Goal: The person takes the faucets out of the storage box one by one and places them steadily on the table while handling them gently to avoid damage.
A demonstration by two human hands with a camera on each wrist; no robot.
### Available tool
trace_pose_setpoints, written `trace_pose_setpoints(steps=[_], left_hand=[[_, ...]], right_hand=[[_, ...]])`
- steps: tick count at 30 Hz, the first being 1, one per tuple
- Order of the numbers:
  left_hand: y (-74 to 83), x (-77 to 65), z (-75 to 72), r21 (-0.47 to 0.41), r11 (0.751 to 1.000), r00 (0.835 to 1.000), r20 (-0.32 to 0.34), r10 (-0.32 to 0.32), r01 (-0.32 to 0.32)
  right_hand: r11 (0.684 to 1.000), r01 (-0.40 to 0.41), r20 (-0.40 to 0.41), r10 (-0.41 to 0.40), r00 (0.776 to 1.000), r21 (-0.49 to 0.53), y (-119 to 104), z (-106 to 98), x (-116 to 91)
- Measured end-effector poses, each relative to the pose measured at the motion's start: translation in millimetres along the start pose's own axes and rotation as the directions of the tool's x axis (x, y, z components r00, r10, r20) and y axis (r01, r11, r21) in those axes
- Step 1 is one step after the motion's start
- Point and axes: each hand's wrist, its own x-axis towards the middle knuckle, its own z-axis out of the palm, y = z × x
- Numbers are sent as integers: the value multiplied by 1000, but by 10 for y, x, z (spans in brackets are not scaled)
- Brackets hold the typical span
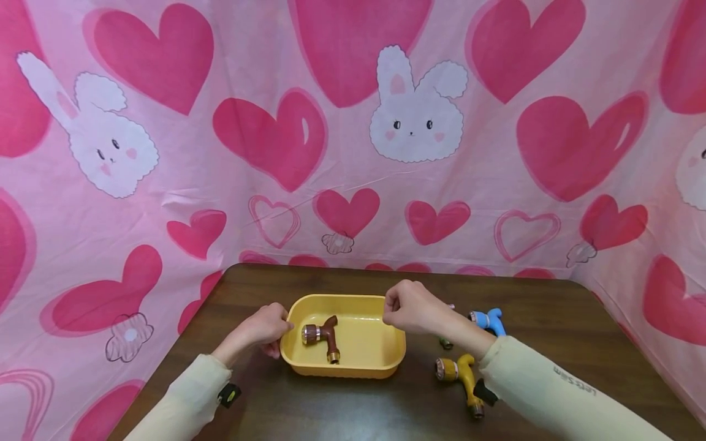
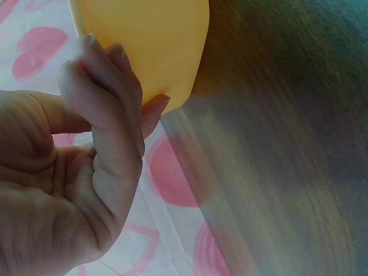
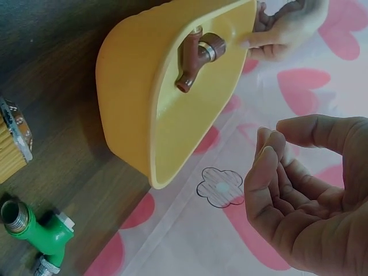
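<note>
A yellow plastic tub (image 1: 369, 343) stands on the wooden table, with a brown tap (image 1: 330, 332) lying inside it toward the left. At the tub's left end my left hand (image 1: 266, 324) grips the rim, thumb on the inner side and fingers outside. My right hand (image 1: 413, 306) hovers by the tub's right rim. In the right wrist view its fingers (image 3: 264, 172) are loosely curled, thumb close to the index fingertip, and nothing is held.
Right of the tub, a yellow tap (image 1: 466, 373) and a blue tap (image 1: 488, 320) lie on the table (image 1: 287, 407). A green tap (image 3: 43, 236), mostly hidden by the right arm in the head view, lies between them and the tub. Pink heart-patterned cloth (image 1: 353, 159) hangs behind.
</note>
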Motion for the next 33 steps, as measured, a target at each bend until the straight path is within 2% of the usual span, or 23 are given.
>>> trace_pose_setpoints(steps=[23,33], left_hand=[[8,1,-14,-11,1000,1000,9,-6,6],[18,-10,-15,-8,1000,1000,9,-3,3]], right_hand=[[999,-43,49,44,998,-19,-78,33,241],[1000,10,53,-10,999,-13,-110,98,359]])
